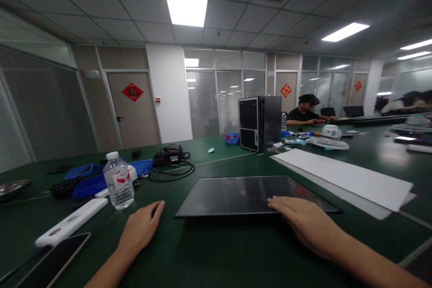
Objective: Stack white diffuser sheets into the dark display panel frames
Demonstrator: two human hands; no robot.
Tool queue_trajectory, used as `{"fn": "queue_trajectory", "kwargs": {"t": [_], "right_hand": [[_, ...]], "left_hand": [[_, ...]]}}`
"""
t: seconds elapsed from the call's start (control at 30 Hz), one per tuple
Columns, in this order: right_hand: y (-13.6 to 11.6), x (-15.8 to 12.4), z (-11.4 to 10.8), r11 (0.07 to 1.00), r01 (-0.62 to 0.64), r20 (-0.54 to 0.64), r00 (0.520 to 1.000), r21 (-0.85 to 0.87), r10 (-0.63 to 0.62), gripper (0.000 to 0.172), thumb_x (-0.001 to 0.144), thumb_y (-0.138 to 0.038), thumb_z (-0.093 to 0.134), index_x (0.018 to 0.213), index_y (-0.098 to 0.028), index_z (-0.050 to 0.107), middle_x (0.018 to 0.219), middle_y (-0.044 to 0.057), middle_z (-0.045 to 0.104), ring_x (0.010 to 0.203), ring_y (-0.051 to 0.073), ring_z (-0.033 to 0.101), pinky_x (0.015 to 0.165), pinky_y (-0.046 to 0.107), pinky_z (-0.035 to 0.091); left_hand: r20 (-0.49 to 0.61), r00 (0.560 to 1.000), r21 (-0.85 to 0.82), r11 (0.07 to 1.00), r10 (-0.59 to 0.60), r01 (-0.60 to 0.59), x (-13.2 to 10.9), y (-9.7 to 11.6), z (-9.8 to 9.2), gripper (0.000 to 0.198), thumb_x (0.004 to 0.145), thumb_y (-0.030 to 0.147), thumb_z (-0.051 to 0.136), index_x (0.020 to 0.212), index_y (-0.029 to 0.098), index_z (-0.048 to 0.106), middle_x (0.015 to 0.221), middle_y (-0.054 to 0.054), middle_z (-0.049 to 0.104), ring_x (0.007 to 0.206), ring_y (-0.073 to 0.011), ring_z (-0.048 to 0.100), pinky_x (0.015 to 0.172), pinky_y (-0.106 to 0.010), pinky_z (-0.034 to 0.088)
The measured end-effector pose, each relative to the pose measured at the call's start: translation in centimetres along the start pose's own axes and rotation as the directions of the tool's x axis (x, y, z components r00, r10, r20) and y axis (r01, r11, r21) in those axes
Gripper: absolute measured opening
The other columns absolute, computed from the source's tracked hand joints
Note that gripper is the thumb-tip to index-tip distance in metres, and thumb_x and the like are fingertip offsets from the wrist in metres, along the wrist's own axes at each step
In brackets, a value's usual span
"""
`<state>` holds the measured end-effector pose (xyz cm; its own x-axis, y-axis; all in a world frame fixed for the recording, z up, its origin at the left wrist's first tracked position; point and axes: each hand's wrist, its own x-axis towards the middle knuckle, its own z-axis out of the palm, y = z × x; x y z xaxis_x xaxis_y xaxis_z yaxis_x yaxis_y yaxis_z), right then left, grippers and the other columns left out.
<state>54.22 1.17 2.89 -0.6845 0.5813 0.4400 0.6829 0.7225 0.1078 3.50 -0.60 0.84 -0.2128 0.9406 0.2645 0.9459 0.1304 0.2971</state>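
Observation:
A flat dark glossy panel (229, 195), with a thin black rim, lies on the green table in front of me. My right hand (303, 220) rests over its near right edge, fingers stretched out on the surface; its thumb is hidden. To the left of the panel, my left hand (141, 227) lies on the tabletop, holding nothing that I can see. Its thumb stands slightly apart from the fingers, whose tips are partly hidden. Nearest to that hand is a clear water bottle (119, 182) with a white cap, standing upright.
At left are a white power strip (72, 221), a phone (56, 261) and blue trays (89, 186). Black cables (172, 168) lie behind. A black computer tower (259, 122) stands beyond the panel. White sheets (344, 180) lie right. A person (305, 110) sits across the table.

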Motion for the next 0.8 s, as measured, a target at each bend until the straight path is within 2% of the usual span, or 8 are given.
{"fn": "queue_trajectory", "kwargs": {"t": [0.13, 0.27, 0.33, 0.4, 0.47, 0.57, 0.67, 0.8], "right_hand": [[-1.6, 2.7, 0.4, 0.954, 0.1, 0.141, 0.979, 0.283, -0.145, 0.046, 0.095, -0.023, 0.047, 0.14, -0.028, 0.054, 0.143, 0.005, 0.057, 0.132, 0.023, 0.052, 0.113, 0.045, 0.04], [1.6, 5.6, 1.0, 0.919, 0.116, 0.227, 0.95, 0.377, -0.213, 0.04, 0.1, -0.039, 0.043, 0.137, -0.031, 0.057, 0.138, 0.003, 0.061, 0.132, 0.021, 0.051, 0.112, 0.041, 0.04], [5.4, 6.6, 1.9, 0.977, 0.004, 0.209, 0.977, 0.214, -0.05, 0.04, 0.1, -0.039, 0.041, 0.136, -0.031, 0.058, 0.139, 0.003, 0.06, 0.133, 0.019, 0.05, 0.113, 0.038, 0.038], [9.9, 6.8, 2.9, 0.976, -0.215, 0.14, 0.966, -0.048, 0.219, 0.04, 0.096, -0.038, 0.048, 0.133, -0.032, 0.06, 0.142, 0.002, 0.058, 0.134, 0.019, 0.048, 0.115, 0.034, 0.034], [14.1, 6.1, 3.7, 0.905, -0.396, 0.066, 0.91, -0.158, 0.41, 0.046, 0.091, -0.033, 0.051, 0.136, -0.021, 0.058, 0.148, 0.013, 0.05, 0.138, 0.027, 0.043, 0.116, 0.044, 0.03], [18.8, 3.9, 4.7, 0.741, -0.628, 0.003, 0.762, -0.237, 0.647, 0.054, 0.092, -0.037, 0.046, 0.134, -0.005, 0.057, 0.14, 0.03, 0.05, 0.131, 0.043, 0.047, 0.102, 0.066, 0.036], [21.2, 2.0, 6.0, 0.618, -0.743, 0.018, 0.636, -0.257, 0.771, 0.059, 0.095, -0.044, 0.037, 0.128, -0.002, 0.06, 0.117, 0.034, 0.064, 0.105, 0.046, 0.064, 0.079, 0.063, 0.049], [21.9, 1.4, 7.3, 0.637, -0.723, 0.037, 0.652, -0.267, 0.757, 0.048, 0.095, -0.03, 0.033, 0.13, -0.013, 0.062, 0.117, 0.025, 0.068, 0.103, 0.037, 0.066, 0.078, 0.049, 0.051]], "left_hand": [[-0.001, 0.993, -0.062, 0.991, 0.117, -0.116, -0.2, -0.4, 0.0, 0.066, 0.097, 0.059, 0.024, 0.139, 0.021, 0.058, 0.148, -0.008, 0.056, 0.137, -0.0262, 0.051, 0.115, -0.046, 0.037], [0.067, 0.971, -0.092, 0.971, 0.228, -0.221, -0.6, -0.4, 0.0, 0.061, 0.092, 0.065, 0.04, 0.137, 0.029, 0.06, 0.151, -0.004, 0.052, 0.141, -0.0283, 0.046, 0.118, -0.048, 0.034], [0.109, 0.968, -0.084, 0.973, 0.224, -0.216, -0.6, -0.5, -0.1, 0.061, 0.09, 0.066, 0.041, 0.136, 0.031, 0.061, 0.152, -0.005, 0.051, 0.141, -0.03, 0.045, 0.117, -0.05, 0.033], [0.128, 0.971, -0.065, 0.979, 0.202, -0.195, -0.6, -0.6, -0.1, 0.061, 0.09, 0.066, 0.041, 0.137, 0.031, 0.06, 0.153, -0.005, 0.049, 0.141, -0.03, 0.045, 0.117, -0.051, 0.032], [0.125, 0.974, -0.048, 0.982, 0.187, -0.182, -0.4, -0.6, 0.0, 0.06, 0.09, 0.065, 0.042, 0.137, 0.032, 0.059, 0.154, -0.005, 0.048, 0.141, -0.0292, 0.045, 0.117, -0.05, 0.032], [0.114, 0.978, -0.017, 0.985, 0.172, -0.172, -0.2, -0.6, 0.2, 0.058, 0.091, 0.062, 0.043, 0.136, 0.031, 0.061, 0.152, -0.006, 0.05, 0.141, -0.0287, 0.046, 0.117, -0.048, 0.033], [0.086, 0.984, 0.026, 0.987, 0.156, -0.158, 0.0, -0.3, 0.3, 0.057, 0.091, 0.059, 0.043, 0.134, 0.027, 0.063, 0.15, -0.007, 0.054, 0.139, -0.0291, 0.048, 0.117, -0.047, 0.033], [0.068, 0.988, 0.068, 0.987, 0.142, -0.146, 0.1, 0.3, 0.2, 0.053, 0.092, 0.053, 0.043, 0.126, 0.022, 0.069, 0.141, -0.01, 0.062, 0.132, -0.0284, 0.055, 0.113, -0.045, 0.038]]}}
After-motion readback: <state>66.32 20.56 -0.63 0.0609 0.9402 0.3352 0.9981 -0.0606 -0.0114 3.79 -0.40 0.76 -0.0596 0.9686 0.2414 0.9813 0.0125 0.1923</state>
